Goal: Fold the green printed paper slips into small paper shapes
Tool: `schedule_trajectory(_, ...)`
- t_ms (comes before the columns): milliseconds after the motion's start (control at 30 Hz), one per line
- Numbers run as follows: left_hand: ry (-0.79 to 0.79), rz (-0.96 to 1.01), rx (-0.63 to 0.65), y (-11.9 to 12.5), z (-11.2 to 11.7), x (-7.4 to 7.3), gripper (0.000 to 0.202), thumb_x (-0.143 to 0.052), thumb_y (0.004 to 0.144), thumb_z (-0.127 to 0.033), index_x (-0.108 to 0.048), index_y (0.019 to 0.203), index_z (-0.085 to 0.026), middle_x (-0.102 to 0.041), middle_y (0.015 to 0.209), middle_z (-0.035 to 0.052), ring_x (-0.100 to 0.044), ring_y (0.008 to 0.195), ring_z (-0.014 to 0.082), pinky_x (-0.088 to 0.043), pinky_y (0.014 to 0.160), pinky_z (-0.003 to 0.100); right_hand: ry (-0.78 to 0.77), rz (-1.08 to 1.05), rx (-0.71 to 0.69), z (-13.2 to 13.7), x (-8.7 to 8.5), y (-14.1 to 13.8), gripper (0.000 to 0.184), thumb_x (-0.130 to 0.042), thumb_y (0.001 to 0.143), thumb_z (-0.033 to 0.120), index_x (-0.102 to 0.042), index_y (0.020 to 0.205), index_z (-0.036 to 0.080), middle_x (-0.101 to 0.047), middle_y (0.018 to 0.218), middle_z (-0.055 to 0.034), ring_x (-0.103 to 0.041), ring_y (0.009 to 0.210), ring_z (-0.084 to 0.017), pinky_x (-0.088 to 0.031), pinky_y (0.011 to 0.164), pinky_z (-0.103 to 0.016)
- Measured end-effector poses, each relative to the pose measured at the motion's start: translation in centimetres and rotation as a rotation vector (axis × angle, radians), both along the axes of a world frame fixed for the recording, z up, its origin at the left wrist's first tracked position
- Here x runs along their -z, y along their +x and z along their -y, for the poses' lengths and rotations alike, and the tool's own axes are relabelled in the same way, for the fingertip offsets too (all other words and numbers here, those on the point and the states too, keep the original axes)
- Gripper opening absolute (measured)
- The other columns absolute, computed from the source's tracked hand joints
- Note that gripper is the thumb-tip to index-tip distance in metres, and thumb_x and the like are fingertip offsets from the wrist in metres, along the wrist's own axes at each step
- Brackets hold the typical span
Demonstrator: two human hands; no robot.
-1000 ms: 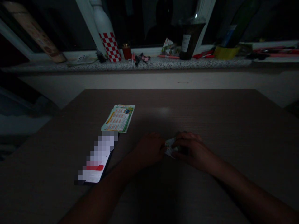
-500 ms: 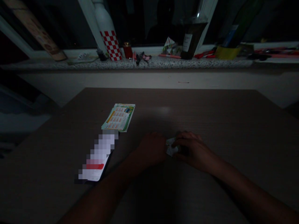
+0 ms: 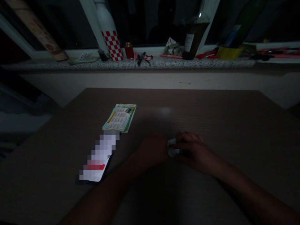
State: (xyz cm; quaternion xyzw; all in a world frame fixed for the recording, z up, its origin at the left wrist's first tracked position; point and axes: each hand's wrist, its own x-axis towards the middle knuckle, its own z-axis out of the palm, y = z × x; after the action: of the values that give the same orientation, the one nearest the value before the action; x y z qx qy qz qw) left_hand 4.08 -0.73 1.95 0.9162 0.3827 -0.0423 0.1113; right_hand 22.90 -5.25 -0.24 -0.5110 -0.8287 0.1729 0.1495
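A small whitish-green piece of folded paper (image 3: 173, 152) is low over the dark wooden table, between my two hands. My left hand (image 3: 153, 148) is closed at its left edge, with the fingertips hidden from view. From the other side, my right hand (image 3: 193, 150) grips the same paper, its index finger stretched across the upper part and its thumb near the lower right edge. Most of the paper is covered by the fingers, and the dim light blurs its print.
Left of my hands lie a stack of printed calendar cards (image 3: 120, 118) and a lit phone (image 3: 99, 172) with a blurred-out screen. Beyond the table, a stone windowsill (image 3: 154, 64) carries a checkered bottle (image 3: 113, 43), a dark bottle (image 3: 190, 43), a red jar (image 3: 128, 51) and loose odds and ends.
My right index finger has slid left across the paper, covering more of its upper part. My left hand stays almost in place, and the cards and phone lie as before.
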Motion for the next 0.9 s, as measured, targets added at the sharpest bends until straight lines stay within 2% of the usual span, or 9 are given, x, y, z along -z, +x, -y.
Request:
schedule_trajectory(167,-0.024,-0.004,-0.017,0.11,0.09,-0.45,0.025,-0.046,0.087,-0.027,-0.066,0.088,-0.011,-0.068,0.089,0.0127,-0.063,0.081,0.025,-0.05,0.072,0.036,0.026,-0.006,-0.004,0.02,0.19,-0.08,0.03,-0.065,0.082,0.028,-0.067,0.111,0.036,-0.062,0.105,-0.0044,-0.053,0.101,-0.026,-0.036,0.086,-0.043)
schedule_trajectory(333,0.004,-0.009,-0.017,0.17,0.08,-0.17,0.026,-0.045,0.087,-0.026,-0.066,0.088,-0.011,-0.068,0.088,0.0128,-0.063,0.08,0.0251,-0.05,0.072,0.036,0.037,0.004,0.031,0.0,0.11,-0.34,0.026,-0.064,0.084,0.033,-0.069,0.109,0.036,-0.063,0.101,-0.0046,-0.054,0.099,-0.026,-0.036,0.084,-0.042)
schedule_trajectory(567,-0.021,0.005,-0.012,0.15,-0.06,-0.1,0.029,-0.044,0.088,-0.03,-0.066,0.086,-0.012,-0.068,0.088,0.0132,-0.063,0.083,0.0267,-0.05,0.074,0.038,0.02,0.002,-0.01,-0.08,-0.09,-0.04,0.035,-0.068,0.079,0.027,-0.067,0.113,0.036,-0.063,0.104,-0.0047,-0.054,0.101,-0.026,-0.036,0.086,-0.042)
schedule_trajectory(767,-0.039,0.014,-0.036,0.03,0.01,-0.44,0.026,-0.045,0.086,-0.028,-0.066,0.088,-0.011,-0.068,0.089,0.0134,-0.064,0.083,0.0264,-0.049,0.073,0.037,0.002,0.015,0.0,0.02,-0.32,-0.16,0.037,-0.069,0.076,0.026,-0.067,0.112,0.035,-0.062,0.105,-0.0052,-0.053,0.103,-0.027,-0.036,0.087,-0.043)
schedule_trajectory(900,-0.049,0.044,-0.057,-0.2,-0.01,-0.25,0.028,-0.05,0.084,-0.038,-0.065,0.086,-0.014,-0.067,0.088,0.0115,-0.063,0.082,0.0263,-0.048,0.072,0.037,0.02,0.002,0.005,-0.01,-0.07,-0.12,0.037,-0.069,0.075,0.024,-0.068,0.11,0.036,-0.063,0.104,-0.005,-0.053,0.102,-0.027,-0.036,0.086,-0.043)
